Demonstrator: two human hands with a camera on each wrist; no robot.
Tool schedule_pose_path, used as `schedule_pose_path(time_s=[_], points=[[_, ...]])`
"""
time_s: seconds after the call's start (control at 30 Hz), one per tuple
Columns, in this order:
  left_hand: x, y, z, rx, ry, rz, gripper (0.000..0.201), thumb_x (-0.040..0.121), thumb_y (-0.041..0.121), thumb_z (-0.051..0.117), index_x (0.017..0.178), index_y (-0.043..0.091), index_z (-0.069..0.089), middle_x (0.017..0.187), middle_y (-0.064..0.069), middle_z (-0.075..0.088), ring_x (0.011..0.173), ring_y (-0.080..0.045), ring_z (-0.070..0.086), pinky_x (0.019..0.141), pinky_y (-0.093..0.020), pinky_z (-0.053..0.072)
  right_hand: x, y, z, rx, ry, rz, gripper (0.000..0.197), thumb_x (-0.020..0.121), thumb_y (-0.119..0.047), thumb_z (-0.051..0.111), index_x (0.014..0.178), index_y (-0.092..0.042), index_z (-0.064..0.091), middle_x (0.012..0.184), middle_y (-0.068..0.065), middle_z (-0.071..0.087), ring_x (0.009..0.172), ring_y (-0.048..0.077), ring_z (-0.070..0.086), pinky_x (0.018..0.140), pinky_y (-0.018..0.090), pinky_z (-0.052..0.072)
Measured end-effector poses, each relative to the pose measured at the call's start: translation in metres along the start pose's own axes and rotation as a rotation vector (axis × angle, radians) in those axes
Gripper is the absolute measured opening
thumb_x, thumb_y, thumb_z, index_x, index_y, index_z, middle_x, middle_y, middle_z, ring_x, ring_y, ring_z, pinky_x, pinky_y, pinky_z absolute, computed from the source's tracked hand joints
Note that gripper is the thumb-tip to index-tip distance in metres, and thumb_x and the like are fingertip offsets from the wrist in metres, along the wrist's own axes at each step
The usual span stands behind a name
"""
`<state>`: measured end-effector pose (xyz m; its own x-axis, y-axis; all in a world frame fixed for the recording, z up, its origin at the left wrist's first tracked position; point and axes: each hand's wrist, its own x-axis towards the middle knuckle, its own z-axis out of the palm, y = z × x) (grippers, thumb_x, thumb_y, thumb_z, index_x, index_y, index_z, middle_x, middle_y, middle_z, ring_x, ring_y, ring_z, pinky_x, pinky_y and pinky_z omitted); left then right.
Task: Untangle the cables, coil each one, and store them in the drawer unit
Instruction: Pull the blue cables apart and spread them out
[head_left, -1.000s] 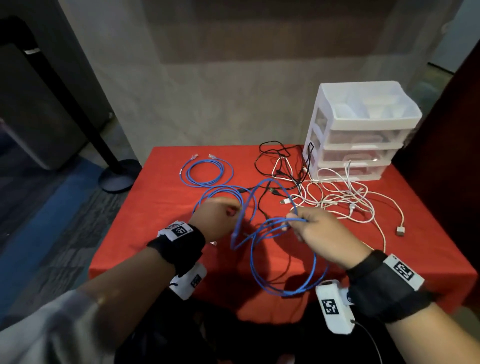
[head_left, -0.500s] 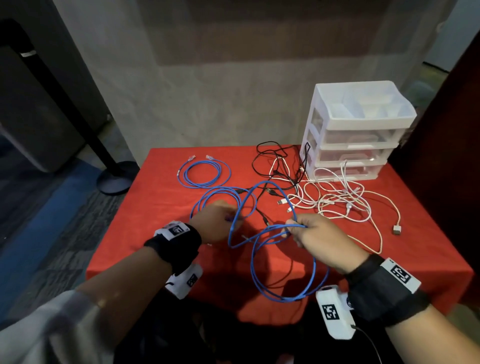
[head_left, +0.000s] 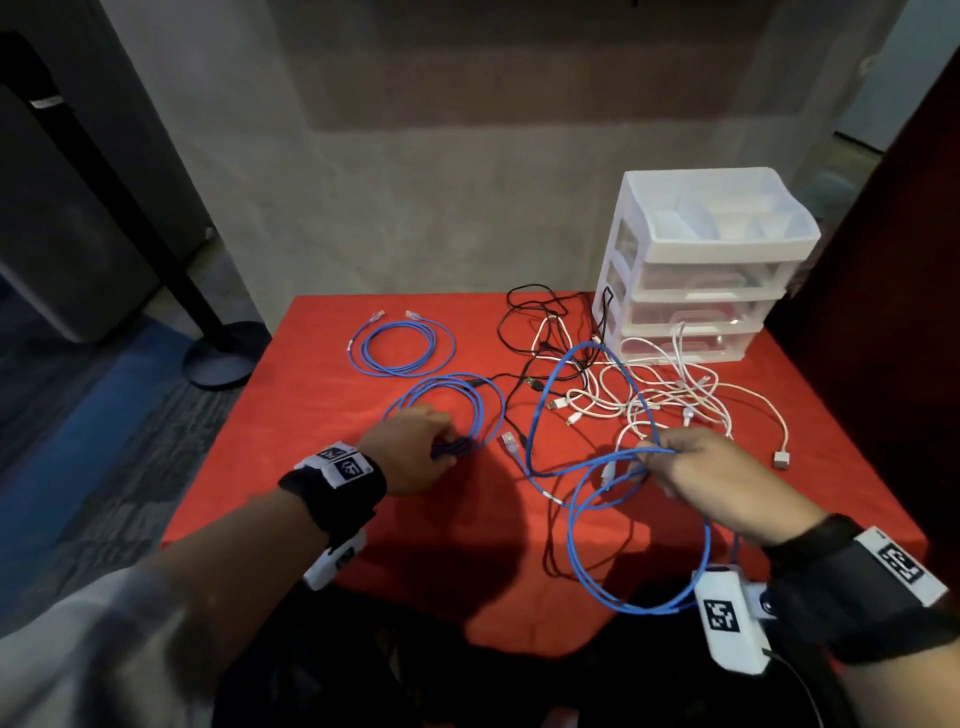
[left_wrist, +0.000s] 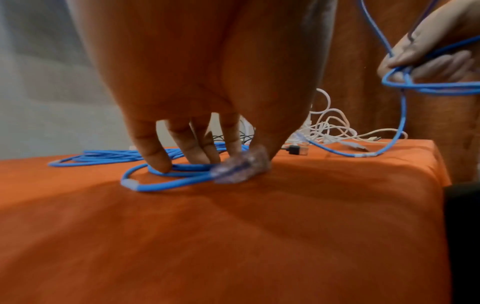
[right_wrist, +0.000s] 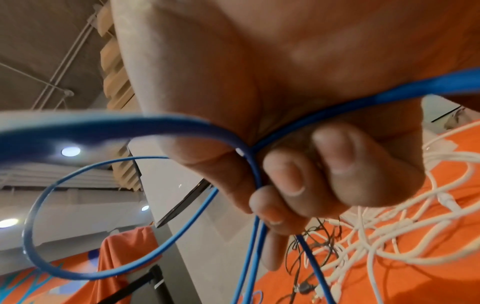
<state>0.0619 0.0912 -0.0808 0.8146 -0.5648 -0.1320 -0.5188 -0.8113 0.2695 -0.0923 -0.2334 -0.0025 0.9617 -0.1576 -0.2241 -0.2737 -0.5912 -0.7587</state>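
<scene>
The left hand has come down from the air onto the red table. Its fingertips now press a blue coil flat against the cloth, with a clear plug at the thumb. Half a second ago that hand was still raised in the loops. This looks like a second blue cable being set down coiled, so one more is nearly ready for storing.

The right hand stays clenched round several strands of a loose blue cable. Its big loops hang off the near edge and run far into the tangle.

By count there are three blue cables: a finished coil at the far left, the pressed coil, and the held one. The black cables seem to be two, though they are too knotted to be sure. The white cables form a heap of several, which I cannot count reliably.

One drawer unit stands at the far right with three drawers, all apparently closed, and no cable plainly stored in it.
</scene>
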Motion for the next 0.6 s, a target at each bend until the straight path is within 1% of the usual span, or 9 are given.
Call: schedule_pose_path(time_s=[0.1,0.17,0.23,0.3,0.37,0.43,0.5,0.53,0.6], points=[[-0.009,-0.024,-0.008,0.059,0.0,-0.04,0.041,0.071,0.058,0.048,0.091,0.026,0.062,0.094,0.0,0.062,0.094,-0.026,0.059,0.085,-0.036,0.049,-0.001,0.002,-0.009,0.113,0.029,0.021,0.032,0.102,-0.015,0.056,0.077,-0.012,0.075,0.048,-0.006,0.046,0.035,0.004,0.031,0.036,0.016,0.023],[-0.022,-0.046,-0.014,0.088,0.005,-0.077,0.045,0.07,0.059,0.044,0.088,0.023,0.064,0.091,-0.001,0.063,0.092,-0.028,0.061,0.083,-0.035,0.049,-0.001,0.0,-0.011,0.188,0.008,0.022,0.031,0.103,-0.014,0.055,0.078,-0.01,0.072,0.049,-0.004,0.046,0.034,0.004,0.029,0.035,0.016,0.022],[-0.035,-0.071,-0.02,0.088,0.0,-0.129,0.045,0.067,0.061,0.042,0.084,0.025,0.061,0.088,-0.001,0.062,0.089,-0.03,0.061,0.081,-0.035,0.048,-0.001,-0.005,-0.009,0.272,-0.019,0.014,0.03,0.104,-0.013,0.053,0.079,-0.011,0.07,0.053,0.0,0.045,0.035,0.005,0.028,0.035,0.017,0.021],[-0.049,-0.091,-0.029,0.083,-0.021,-0.195,0.029,0.07,0.06,0.048,0.078,0.032,0.053,0.085,0.001,0.059,0.088,-0.03,0.061,0.077,-0.033,0.045,0.002,-0.013,-0.002,0.35,-0.039,0.001,0.029,0.104,-0.013,0.052,0.081,-0.009,0.07,0.056,0.003,0.044,0.039,0.008,0.028,0.037,0.018,0.02],[-0.063,-0.106,-0.033,0.075,-0.03,-0.228,0.023,0.078,0.051,0.063,0.076,0.033,0.05,0.084,0.003,0.056,0.089,-0.029,0.061,0.074,-0.031,0.041,0.008,-0.024,0.008,0.416,-0.059,-0.013,0.027,0.104,-0.013,0.052,0.089,-0.001,0.071,0.056,0.003,0.044,0.041,0.01,0.027,0.039,0.019,0.02],[-0.074,-0.112,-0.036,0.071,0.064,-0.246,0.023,0.079,0.052,0.066,0.086,0.032,0.059,0.09,0.003,0.059,0.091,-0.027,0.062,0.079,-0.032,0.046,0.016,-0.039,0.022,0.444,-0.075,-0.04,0.027,0.104,-0.014,0.051,0.094,0.003,0.07,0.056,0.003,0.045,0.039,0.009,0.029,0.039,0.02,0.022],[-0.081,-0.102,-0.04,0.028,0.233,-0.214,0.033,0.08,0.057,0.057,0.094,0.029,0.065,0.095,0.001,0.063,0.091,-0.025,0.062,0.084,-0.037,0.052,0.027,-0.055,0.036,0.475,-0.112,-0.064,0.029,0.105,-0.016,0.051,0.096,0.003,0.07,0.057,0.002,0.045,0.039,0.009,0.029,0.04,0.022,0.02],[-0.081,-0.092,-0.041,-0.045,0.312,-0.173,0.036,0.083,0.056,0.052,0.092,0.024,0.066,0.091,0.001,0.064,0.087,-0.025,0.062,0.082,-0.037,0.052,0.033,-0.063,0.044,0.51,-0.133,-0.072,0.03,0.105,-0.018,0.05,0.096,0.003,0.07,0.057,0.001,0.044,0.039,0.01,0.029,0.042,0.023,0.019],[-0.079,-0.063,-0.045,-0.227,0.403,-0.1,0.04,0.089,0.052,0.045,0.085,0.017,0.064,0.081,0.001,0.063,0.079,-0.022,0.059,0.076,-0.037,0.049,0.047,-0.079,0.061,0.573,-0.167,-0.075,0.028,0.106,-0.019,0.049,0.097,-0.002,0.07,0.057,0.0,0.046,0.04,0.01,0.031,0.041,0.021,0.02]])
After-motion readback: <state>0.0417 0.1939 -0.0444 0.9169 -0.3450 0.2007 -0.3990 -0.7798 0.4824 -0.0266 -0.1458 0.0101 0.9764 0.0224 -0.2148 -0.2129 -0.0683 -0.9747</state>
